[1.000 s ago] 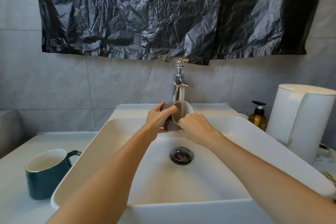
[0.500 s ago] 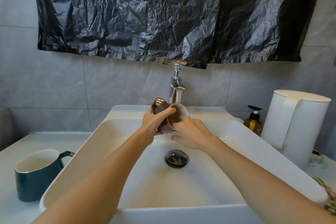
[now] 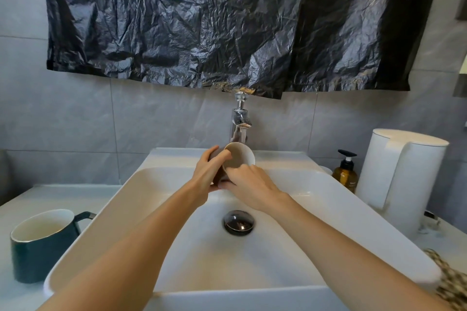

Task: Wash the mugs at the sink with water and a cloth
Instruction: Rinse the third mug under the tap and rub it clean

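Brown mug [image 3: 240, 156], green mug [image 3: 40, 245], white sink [image 3: 290, 209]

Both hands are gripping a brown mug [image 3: 238, 158] right under the chrome tap [image 3: 239, 121], over the white sink [image 3: 316, 199]. The left hand [image 3: 211, 171] is wrapping its side, the right hand [image 3: 249, 183] is holding it from below, mouth tilting toward the camera. A dark green mug [image 3: 38, 245] is sitting on the counter left of the basin, soap bottle [image 3: 345, 171] and white kettle [image 3: 401, 179] on the right.

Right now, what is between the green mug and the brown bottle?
In the head view, the white sink lies between the green mug and the brown bottle, with both hands holding a brown mug over it.
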Tool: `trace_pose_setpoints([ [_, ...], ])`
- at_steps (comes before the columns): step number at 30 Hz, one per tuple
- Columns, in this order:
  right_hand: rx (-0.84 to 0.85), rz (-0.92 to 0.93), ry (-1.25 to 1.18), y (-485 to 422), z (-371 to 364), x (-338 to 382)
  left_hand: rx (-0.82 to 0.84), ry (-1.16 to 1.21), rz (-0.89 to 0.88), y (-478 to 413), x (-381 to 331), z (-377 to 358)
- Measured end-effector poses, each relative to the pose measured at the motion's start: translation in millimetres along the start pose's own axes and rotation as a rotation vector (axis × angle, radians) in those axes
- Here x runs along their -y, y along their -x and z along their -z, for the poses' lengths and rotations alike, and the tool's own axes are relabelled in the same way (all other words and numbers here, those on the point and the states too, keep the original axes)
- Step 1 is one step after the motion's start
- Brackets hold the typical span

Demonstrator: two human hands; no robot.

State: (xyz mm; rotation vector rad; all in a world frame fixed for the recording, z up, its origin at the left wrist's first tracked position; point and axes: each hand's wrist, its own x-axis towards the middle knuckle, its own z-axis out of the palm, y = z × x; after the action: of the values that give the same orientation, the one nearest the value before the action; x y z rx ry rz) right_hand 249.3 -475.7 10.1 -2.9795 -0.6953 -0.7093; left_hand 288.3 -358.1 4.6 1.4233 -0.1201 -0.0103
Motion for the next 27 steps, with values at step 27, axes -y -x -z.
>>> trace_pose_setpoints([
  [27, 0.126, -0.056, 0.081, 4, -3, -10, -0.062, -0.093, -0.01, -3, -1, 6],
])
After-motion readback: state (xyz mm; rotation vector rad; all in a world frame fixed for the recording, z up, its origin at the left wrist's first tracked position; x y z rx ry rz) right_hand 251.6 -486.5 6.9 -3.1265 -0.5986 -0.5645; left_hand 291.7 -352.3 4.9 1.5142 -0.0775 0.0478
